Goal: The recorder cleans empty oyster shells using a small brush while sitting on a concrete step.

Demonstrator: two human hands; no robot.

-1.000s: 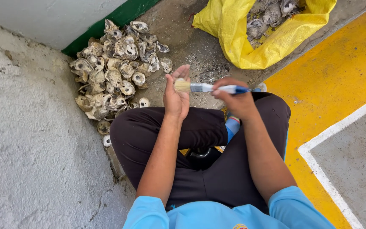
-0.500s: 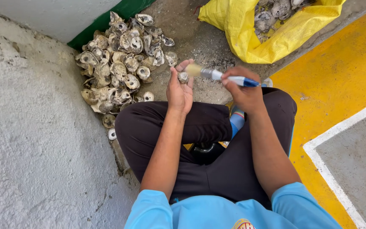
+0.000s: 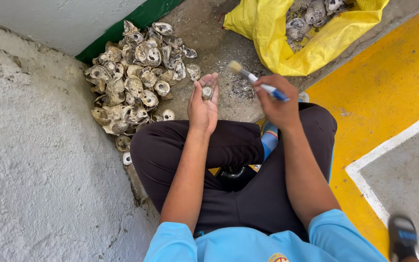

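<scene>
The brush (image 3: pixel 255 80) had lifted away from the small shell (image 3: pixel 207 92), its bristles now apart from it. The shell lay in the left hand (image 3: pixel 203 104), cupped by half-curled fingers (image 3: pixel 211 81), beside the shell pile (image 3: pixel 134 82). The right hand (image 3: pixel 278 104) gripped the brush handle in closed fingers.

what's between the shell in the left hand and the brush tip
Nothing solid: in the head view an open gap separates the small shell in the left hand from the brush bristles; only gritty concrete floor shows below.
</scene>
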